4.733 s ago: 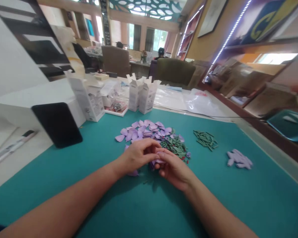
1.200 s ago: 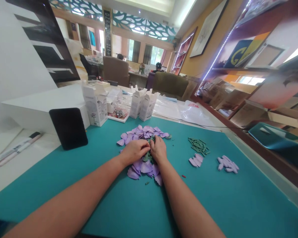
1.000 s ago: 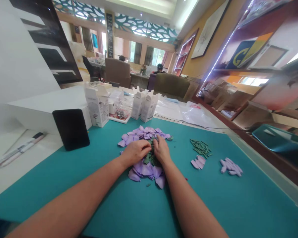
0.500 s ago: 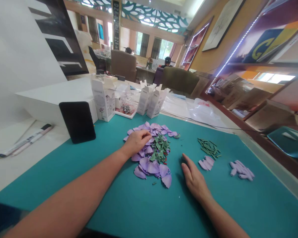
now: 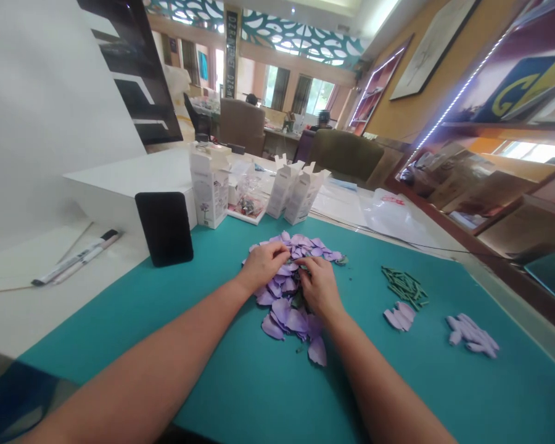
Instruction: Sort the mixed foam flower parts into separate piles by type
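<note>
A heap of purple petal pieces [image 5: 287,308] mixed with small green bits lies on the teal mat [image 5: 240,382]. My left hand [image 5: 264,264] rests on the far side of the heap, fingers curled and pinching at the petals. My right hand [image 5: 320,285] sits on top of the heap beside it, fingertips bent down into the pieces and close to the left fingertips. What either pinch holds is hidden among the petals.
To the right lie a bunch of green sticks [image 5: 404,286], a small pile of purple petals [image 5: 400,316] and a pile of lilac pieces [image 5: 472,328]. A black phone [image 5: 164,227] leans on a white box. White cartons [image 5: 296,192] stand behind; markers [image 5: 76,257] lie at left.
My right hand, which lay flat on the mat to the right half a second ago, has come back onto the heap beside my left hand. The view has shifted slightly.
</note>
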The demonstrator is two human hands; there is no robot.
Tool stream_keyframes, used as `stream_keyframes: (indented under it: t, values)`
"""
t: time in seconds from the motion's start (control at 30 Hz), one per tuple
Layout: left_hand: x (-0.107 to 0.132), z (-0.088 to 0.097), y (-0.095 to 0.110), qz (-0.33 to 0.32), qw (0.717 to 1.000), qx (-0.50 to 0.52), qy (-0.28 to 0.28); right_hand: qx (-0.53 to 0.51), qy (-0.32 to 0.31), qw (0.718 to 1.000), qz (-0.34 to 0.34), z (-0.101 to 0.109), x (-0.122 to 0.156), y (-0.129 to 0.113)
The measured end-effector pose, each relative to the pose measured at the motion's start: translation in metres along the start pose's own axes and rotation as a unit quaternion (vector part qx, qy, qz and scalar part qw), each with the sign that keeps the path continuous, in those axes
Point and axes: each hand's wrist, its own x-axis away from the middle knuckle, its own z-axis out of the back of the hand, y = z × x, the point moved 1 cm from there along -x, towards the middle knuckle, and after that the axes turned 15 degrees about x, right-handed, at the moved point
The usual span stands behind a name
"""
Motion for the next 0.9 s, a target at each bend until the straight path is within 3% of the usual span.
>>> stream_keyframes:
  t: [0.17, 0.33, 0.43, 0.63, 0.73, 0.9]
  values:
    - [-0.001, 0.000, -0.002, 0.014, 1.000, -0.009, 0.004, 0.148, -0.074, 0.985, 0.043, -0.001, -0.023, -0.002]
    - [-0.001, 0.000, -0.001, 0.021, 1.000, 0.005, 0.010, 0.176, -0.089, 0.977, 0.078, -0.007, -0.025, -0.002]
    - [-0.002, 0.001, 0.000, 0.045, 0.998, 0.043, 0.021, 0.122, -0.077, 0.987, 0.072, -0.008, -0.025, 0.004]
    - [-0.005, 0.002, 0.000, 0.115, 0.979, 0.167, 0.036, -0.112, -0.044, 0.993, 0.011, -0.003, -0.026, 0.018]
    - [-0.003, -0.001, 0.000, 0.160, 0.959, 0.235, -0.010, -0.178, -0.011, 0.984, 0.003, 0.002, -0.026, 0.012]
    - [0.002, -0.009, 0.004, 0.212, 0.925, 0.307, -0.075, -0.171, -0.011, 0.982, 0.073, 0.011, -0.025, -0.005]
